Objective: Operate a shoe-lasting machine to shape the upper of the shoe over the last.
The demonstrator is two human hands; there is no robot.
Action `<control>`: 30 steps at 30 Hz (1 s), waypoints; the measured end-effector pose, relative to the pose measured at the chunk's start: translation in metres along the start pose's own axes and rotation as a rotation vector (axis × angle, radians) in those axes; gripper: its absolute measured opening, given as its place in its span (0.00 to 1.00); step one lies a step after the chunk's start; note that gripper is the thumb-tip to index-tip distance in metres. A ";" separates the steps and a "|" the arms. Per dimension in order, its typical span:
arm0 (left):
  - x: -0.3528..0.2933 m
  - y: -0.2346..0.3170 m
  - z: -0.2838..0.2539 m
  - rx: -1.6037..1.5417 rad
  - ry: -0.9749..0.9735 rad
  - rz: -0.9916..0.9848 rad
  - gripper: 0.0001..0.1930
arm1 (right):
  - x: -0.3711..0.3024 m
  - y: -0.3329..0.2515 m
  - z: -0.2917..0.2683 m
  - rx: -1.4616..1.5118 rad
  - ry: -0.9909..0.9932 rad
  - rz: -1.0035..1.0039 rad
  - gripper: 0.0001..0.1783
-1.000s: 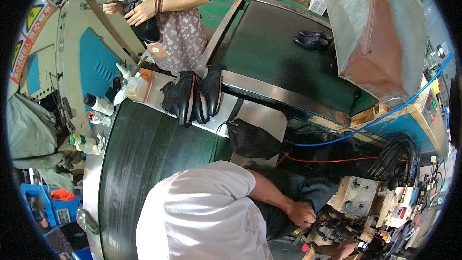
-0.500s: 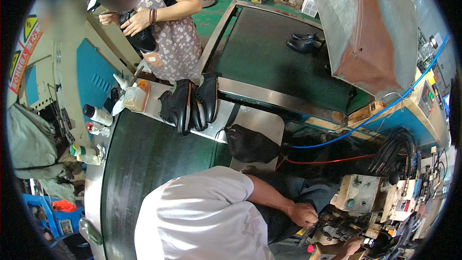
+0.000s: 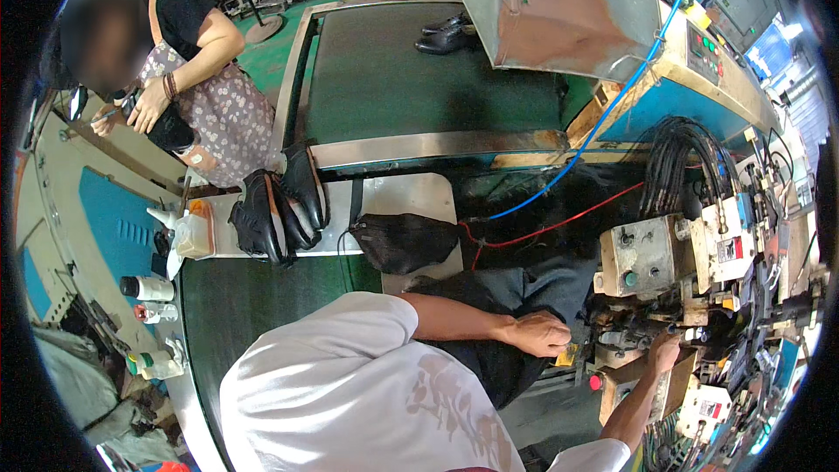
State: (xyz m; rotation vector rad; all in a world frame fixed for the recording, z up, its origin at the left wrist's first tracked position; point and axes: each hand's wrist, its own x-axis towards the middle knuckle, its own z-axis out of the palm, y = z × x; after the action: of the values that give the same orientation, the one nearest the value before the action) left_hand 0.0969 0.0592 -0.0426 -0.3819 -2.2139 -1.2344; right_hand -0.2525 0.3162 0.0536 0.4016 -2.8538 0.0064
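Closed near the knee of my dark trousers (image 3: 559,284), my left hand (image 3: 537,334) has its fingers curled in; what they hold, if anything, is hidden. Low on the right, my right hand (image 3: 664,351) reaches into a machine, fingers closed at a small shiny metal part (image 3: 695,333). I cannot make out what is in its grip. Just past those fingers is a dark rounded form (image 3: 724,330). A worn control box (image 3: 642,258) with a green button stands above both hands, and a red button (image 3: 596,382) sits below them.
Beside me runs a dark green conveyor belt (image 3: 262,297); several black shoes (image 3: 275,214) and a black pouch (image 3: 406,242) lie along its metal edge. A blue hose (image 3: 603,127) and a red cable (image 3: 559,225) cross ahead. At the left, a co-worker in a flowered apron (image 3: 232,118) handles a dark shoe.
My view has swung to the right and tilted, so the shoes, belt and co-worker sit further left. More of my right forearm and the machine shows. My left hand stays closed by the knee.
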 end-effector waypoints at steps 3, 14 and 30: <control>0.004 0.008 -0.007 -0.013 -0.006 -0.017 0.14 | -0.001 0.018 0.008 -0.017 0.033 0.025 0.34; 0.001 0.004 -0.008 -0.039 0.034 0.039 0.13 | 0.011 0.013 0.016 0.058 -0.036 0.029 0.35; 0.002 0.010 -0.019 0.007 0.061 -0.022 0.18 | 0.003 0.001 0.021 -0.019 0.071 -0.106 0.29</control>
State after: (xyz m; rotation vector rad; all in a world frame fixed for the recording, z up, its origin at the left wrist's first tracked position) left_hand 0.1066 0.0484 -0.0260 -0.3133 -2.1755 -1.2330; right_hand -0.2614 0.3158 0.0343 0.5375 -2.7567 -0.0262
